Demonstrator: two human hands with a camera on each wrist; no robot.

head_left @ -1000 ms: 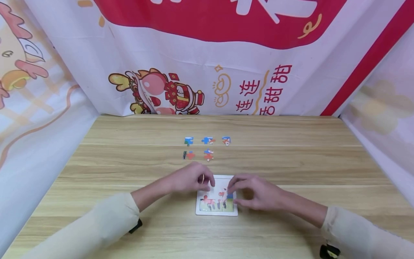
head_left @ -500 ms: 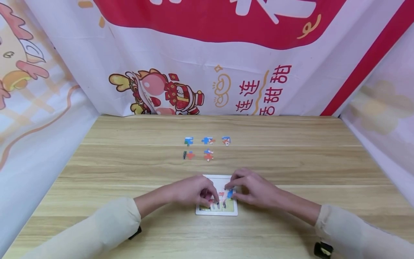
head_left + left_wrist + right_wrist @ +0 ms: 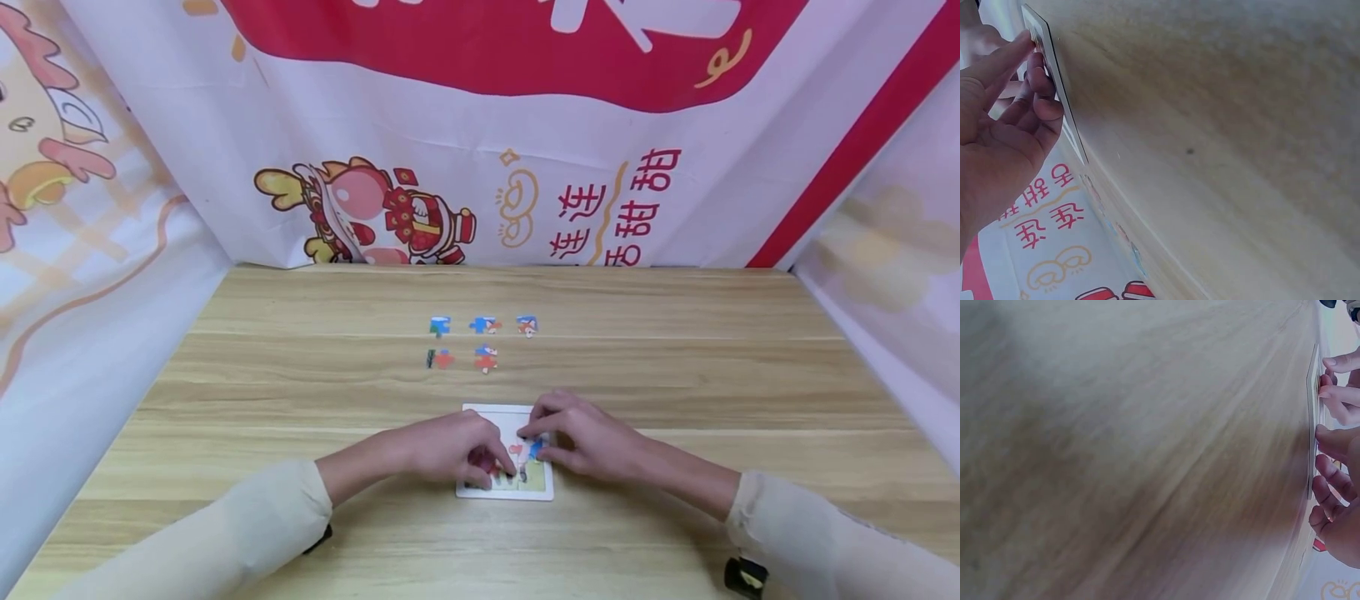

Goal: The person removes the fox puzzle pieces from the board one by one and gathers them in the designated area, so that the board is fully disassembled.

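Head view: 2 hands [image 3: 459, 446] [image 3: 588, 435], half curled, partly hide tray [image 3: 504, 495]; grip on pieces [image 3: 533, 478] unclear.

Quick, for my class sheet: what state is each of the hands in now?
Left hand: open, touching down inside the white tray.
Right hand: at a partly blue puzzle piece; cannot tell whether it pinches it.

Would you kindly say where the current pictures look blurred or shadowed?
Head view: loose pieces fairly crisp, soft shadow below the right forearm; left wrist: table smeared, red lettering clearer; right wrist: table blurred, with broad dark patches.
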